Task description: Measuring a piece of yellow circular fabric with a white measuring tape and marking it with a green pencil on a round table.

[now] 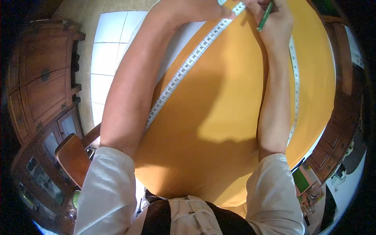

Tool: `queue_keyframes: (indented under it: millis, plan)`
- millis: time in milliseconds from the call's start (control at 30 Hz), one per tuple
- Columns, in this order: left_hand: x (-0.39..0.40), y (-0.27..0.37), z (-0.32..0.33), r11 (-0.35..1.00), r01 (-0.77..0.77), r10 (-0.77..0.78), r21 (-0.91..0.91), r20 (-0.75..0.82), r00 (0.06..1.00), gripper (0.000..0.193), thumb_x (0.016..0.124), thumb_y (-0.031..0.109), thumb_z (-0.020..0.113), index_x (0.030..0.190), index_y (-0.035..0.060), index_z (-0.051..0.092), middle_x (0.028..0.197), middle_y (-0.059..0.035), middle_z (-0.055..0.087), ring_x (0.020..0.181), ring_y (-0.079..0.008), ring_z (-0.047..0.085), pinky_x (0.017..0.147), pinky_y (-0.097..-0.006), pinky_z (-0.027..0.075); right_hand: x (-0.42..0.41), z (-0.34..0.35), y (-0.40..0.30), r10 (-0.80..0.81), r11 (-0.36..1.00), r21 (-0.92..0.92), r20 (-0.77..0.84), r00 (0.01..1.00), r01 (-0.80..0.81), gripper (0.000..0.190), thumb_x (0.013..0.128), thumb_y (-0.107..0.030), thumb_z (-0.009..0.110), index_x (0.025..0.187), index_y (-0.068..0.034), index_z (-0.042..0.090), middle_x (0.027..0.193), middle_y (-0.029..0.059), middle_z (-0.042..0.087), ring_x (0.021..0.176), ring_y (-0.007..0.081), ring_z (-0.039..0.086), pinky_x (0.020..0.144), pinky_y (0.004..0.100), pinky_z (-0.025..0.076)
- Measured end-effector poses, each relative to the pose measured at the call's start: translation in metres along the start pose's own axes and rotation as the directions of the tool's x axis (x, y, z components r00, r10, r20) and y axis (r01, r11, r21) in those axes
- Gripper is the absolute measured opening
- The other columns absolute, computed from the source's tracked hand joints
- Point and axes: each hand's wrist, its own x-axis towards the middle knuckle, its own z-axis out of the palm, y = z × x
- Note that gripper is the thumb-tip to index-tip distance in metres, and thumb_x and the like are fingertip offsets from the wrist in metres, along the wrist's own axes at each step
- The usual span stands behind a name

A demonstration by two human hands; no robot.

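Yellow-orange fabric lies spread before me over a white surface. A white measuring tape runs diagonally across its left part. At the top, my left hand presses the tape with its fingers. My right hand holds a green pencil, its blunt end pointing down, and its fingertips reach the tape near the top edge. Another stretch of measuring tape curves down the fabric right of my right forearm. The far fingers of both hands are partly cut off by the frame.
Carved wooden cabinets stand at the left, with a wooden chair back nearer me. White floor tiles show beyond the left edge. At the right are a wooden cabinet and a box of small items.
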Motion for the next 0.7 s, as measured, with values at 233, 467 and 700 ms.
queue_keyframes:
  millis: [233,467,700]
  plan:
    - [-0.01,0.015,0.007,0.915,-0.244,0.309,0.32,-0.169,0.936,0.033,0.077,0.022,0.072,0.104,0.0056,0.077,0.153,-0.0298,0.046,0.148,-0.0447,0.035,0.121,-0.0518,0.03,0.011,-0.023,0.026,-0.063,0.998,0.017,-0.047,0.997,0.064,0.021,0.088,0.005,0.07,0.1,-0.008,0.059,0.082,0.0009,0.059,0.068,0.0102,0.052,0.061,0.0219,0.043]
    - [-0.024,0.022,0.015,0.914,-0.239,0.325,0.327,-0.24,0.915,0.024,0.076,0.02,0.067,0.09,0.0013,0.073,0.126,-0.0282,0.064,0.124,-0.0391,0.061,0.102,-0.0467,0.05,0.02,-0.032,0.051,-0.193,0.976,0.091,-0.075,0.978,0.199,0.023,0.09,0.006,0.066,0.103,-0.009,0.055,0.082,0.0016,0.059,0.066,0.0108,0.051,0.06,0.0224,0.044]
    - [-0.033,0.051,-0.003,0.912,-0.236,0.242,0.334,0.025,0.97,0.016,0.081,0.014,0.061,0.083,-0.0005,0.068,0.084,-0.0138,0.068,0.069,-0.0252,0.062,0.064,-0.0383,0.052,-0.003,-0.018,-0.002,-0.233,0.949,0.211,-0.029,0.972,0.233,0.02,0.09,0.005,0.064,0.102,-0.008,0.054,0.081,0.0027,0.057,0.066,0.0116,0.051,0.059,0.023,0.044]
